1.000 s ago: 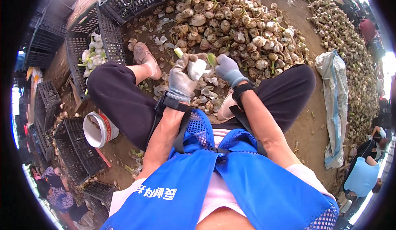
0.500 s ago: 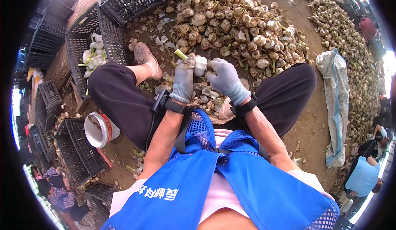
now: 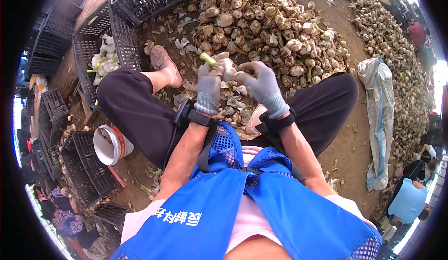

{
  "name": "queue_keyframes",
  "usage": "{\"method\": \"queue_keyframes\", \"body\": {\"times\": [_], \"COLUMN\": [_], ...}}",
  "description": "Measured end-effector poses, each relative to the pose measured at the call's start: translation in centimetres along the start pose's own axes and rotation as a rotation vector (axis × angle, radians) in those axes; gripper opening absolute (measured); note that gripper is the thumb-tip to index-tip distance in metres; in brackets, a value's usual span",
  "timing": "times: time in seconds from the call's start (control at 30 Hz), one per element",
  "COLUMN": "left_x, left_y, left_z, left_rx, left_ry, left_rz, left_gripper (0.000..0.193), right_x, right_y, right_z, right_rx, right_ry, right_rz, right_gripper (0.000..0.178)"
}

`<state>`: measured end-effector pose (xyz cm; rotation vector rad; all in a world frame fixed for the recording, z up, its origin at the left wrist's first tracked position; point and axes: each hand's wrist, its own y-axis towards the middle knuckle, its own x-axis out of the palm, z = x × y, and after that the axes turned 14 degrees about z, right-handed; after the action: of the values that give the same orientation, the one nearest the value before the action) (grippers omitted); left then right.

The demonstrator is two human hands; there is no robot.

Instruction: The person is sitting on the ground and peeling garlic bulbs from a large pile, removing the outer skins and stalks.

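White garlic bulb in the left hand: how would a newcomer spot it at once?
Find the large heap of brown, soil-stained garlic at top centre. Just below its left part, the gray-gloved left hand holds the rounded white garlic bulb at its right edge. Its cleaner, paler skin sets it apart from the dirty brown heap.

Dirt floor [image 3: 350, 134] lies open between the right knee [image 3: 343, 92] and the pale sack [image 3: 379, 110], while heaped garlic bulbs [image 3: 270, 29] block the way ahead and the left knee [image 3: 114, 90] partly screens a black crate [image 3: 126, 41].
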<state>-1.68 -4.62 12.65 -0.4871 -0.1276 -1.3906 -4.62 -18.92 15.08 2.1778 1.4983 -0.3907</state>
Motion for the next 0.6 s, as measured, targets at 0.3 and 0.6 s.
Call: {"method": "queue_keyframes", "body": {"times": [0.3, 0.6], "left_x": [-0.4, -0.4], "left_y": [0.0, 0.8], "left_z": [-1.1, -0.5], "left_rx": [-0.135, -0.059], "left_ry": [-0.275, -0.273], "left_rz": [-0.017, 0.064], "left_gripper": [0.023, 0.022], "right_x": [3.9, 0.8], "right_y": [1.3, 0.2], "right_z": [4.7, 1.1], "right_rx": [0.511, 0.654], "right_ry": [0.026, 0.592], "right_rz": [-0.099, -0.422], "right_gripper": [0.014, 0.015]}}
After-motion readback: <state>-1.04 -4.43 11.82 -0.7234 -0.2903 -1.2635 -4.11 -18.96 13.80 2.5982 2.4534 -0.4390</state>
